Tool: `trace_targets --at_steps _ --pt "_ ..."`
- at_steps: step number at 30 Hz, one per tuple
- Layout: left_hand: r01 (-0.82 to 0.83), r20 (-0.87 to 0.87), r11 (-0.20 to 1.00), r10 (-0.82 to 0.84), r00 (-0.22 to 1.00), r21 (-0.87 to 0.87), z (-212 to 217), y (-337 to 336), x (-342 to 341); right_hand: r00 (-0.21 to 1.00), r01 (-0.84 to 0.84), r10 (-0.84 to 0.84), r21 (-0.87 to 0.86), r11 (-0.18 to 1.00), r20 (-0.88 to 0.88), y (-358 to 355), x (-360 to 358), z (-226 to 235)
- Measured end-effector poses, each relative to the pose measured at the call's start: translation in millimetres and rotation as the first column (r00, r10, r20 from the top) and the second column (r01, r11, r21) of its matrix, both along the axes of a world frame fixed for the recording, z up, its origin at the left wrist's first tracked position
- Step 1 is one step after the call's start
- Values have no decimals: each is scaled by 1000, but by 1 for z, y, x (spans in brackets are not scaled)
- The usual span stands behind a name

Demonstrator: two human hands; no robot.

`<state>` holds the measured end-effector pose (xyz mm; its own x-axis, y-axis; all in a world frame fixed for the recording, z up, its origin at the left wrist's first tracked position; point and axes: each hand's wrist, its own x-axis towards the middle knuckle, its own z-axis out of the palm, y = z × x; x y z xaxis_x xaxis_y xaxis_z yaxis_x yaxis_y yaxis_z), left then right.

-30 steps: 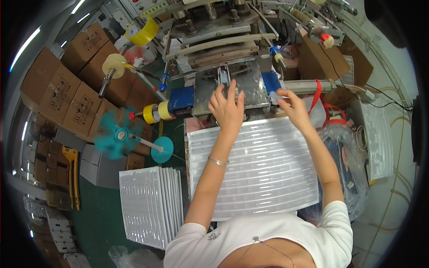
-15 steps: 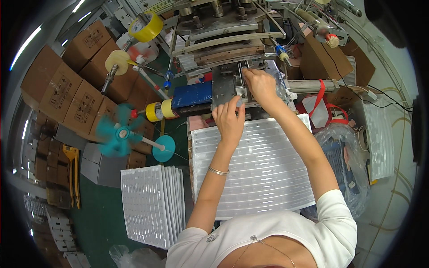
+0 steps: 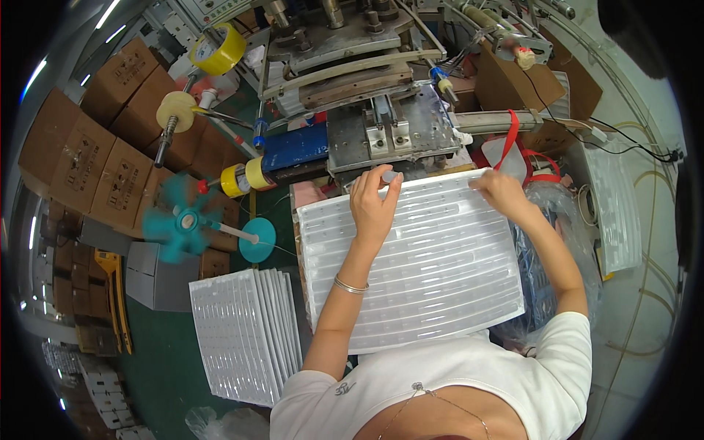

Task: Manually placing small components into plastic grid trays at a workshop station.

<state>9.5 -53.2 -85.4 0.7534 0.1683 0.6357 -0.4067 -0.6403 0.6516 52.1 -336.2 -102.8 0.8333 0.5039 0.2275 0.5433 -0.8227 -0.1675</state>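
Note:
My left hand [image 3: 372, 207] is closed in a pinch on a small pale round piece [image 3: 389, 177], held just in front of the machine. Below both hands lies a large white plastic tray [image 3: 411, 271] with long glossy ribs running across it. At its far right corner is my right hand [image 3: 502, 193], fingers bent together; whether they grip a small part or the tray itself is hidden. Beyond the left hand stands the machine's metal bed [image 3: 345, 139], with a small two-block metal fixture [image 3: 389, 139] that neither hand touches.
The heavy press head [image 3: 345, 51] rises over the bed. At left stand a teal fan [image 3: 188, 220], its blades blurred, a stack of similar trays [image 3: 238, 337] and brown cartons [image 3: 103, 169]. Yellow tape rolls [image 3: 218, 50] hang on rods. A plastic-wrapped blue bundle [image 3: 546, 271] sits right.
My right hand has left the metal fixture and moved right and nearer, to the tray's far corner. My left hand has drawn slightly back from the bed, and the small round piece now shows.

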Motion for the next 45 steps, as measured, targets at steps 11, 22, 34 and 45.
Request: trace_targets --at_steps 11,22,34,45 --pt "75 -28 996 -76 997 -47 0 -12 -6 983 -141 174 -375 916 54 -25 -16 -34" --pt "123 -87 958 -150 985 -257 -15 2 -6 989 125 -70 487 864 -129 0 10 14" --pt "-286 145 945 264 954 159 20 25 24 918 248 191 878 409 -348 41 27 36" --pt "-151 -7 914 166 986 377 51 17 58 907 -261 -13 586 767 421 152 55 70"
